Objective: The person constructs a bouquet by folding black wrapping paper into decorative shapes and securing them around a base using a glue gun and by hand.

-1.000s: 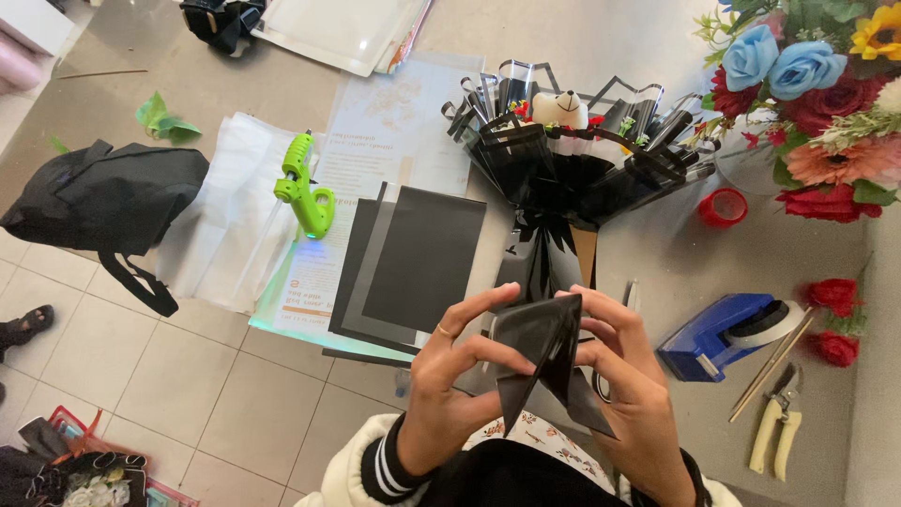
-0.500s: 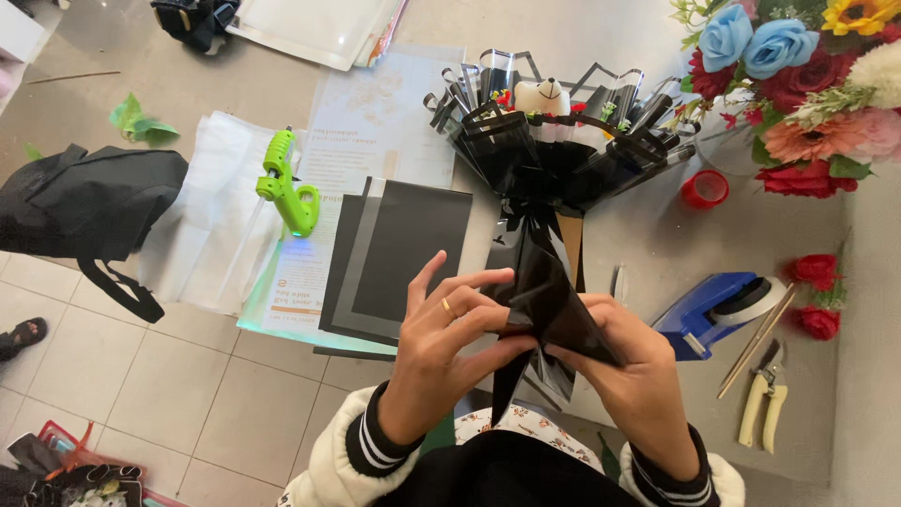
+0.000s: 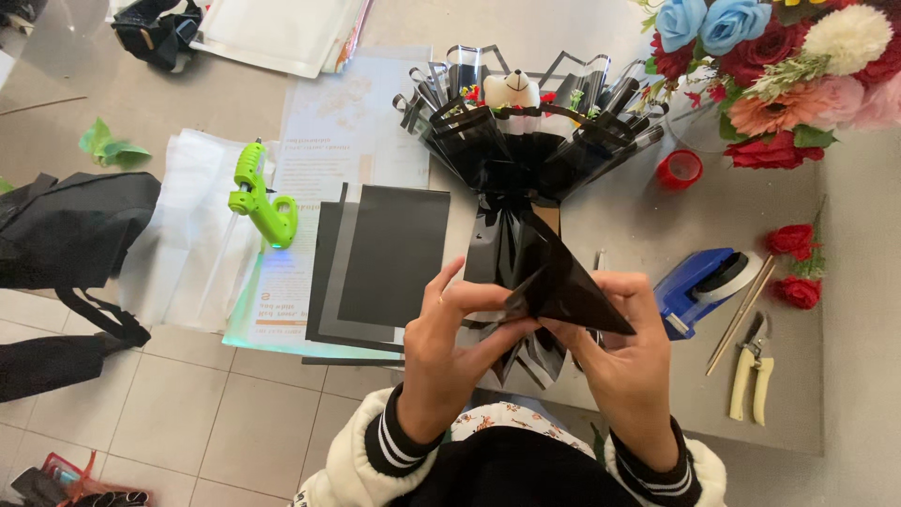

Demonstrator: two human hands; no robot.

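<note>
Folded sheet: a glossy black wrapping sheet folded to a triangular point (image 3: pixel 563 282) is held above the table edge, in front of the black-wrapped bouquet with a small white bear at its top (image 3: pixel 511 122).
Left hand: the left hand (image 3: pixel 450 347) is closed in a pinch on the sheet's left corner, thumb under and fingers curled over.
Right hand: the right hand (image 3: pixel 624 361) is closed on the sheet's lower right edge; the fingertips are hidden beneath the sheet.
Handling: the sheet is judged light, thin, slippery and easily creased; a grip at the folded edges is judged safest.
Nearby: a stack of flat black sheets (image 3: pixel 380 258) lies to the left, beside a green glue gun (image 3: pixel 261 202); a blue tape dispenser (image 3: pixel 699 282) lies to the right.
</note>
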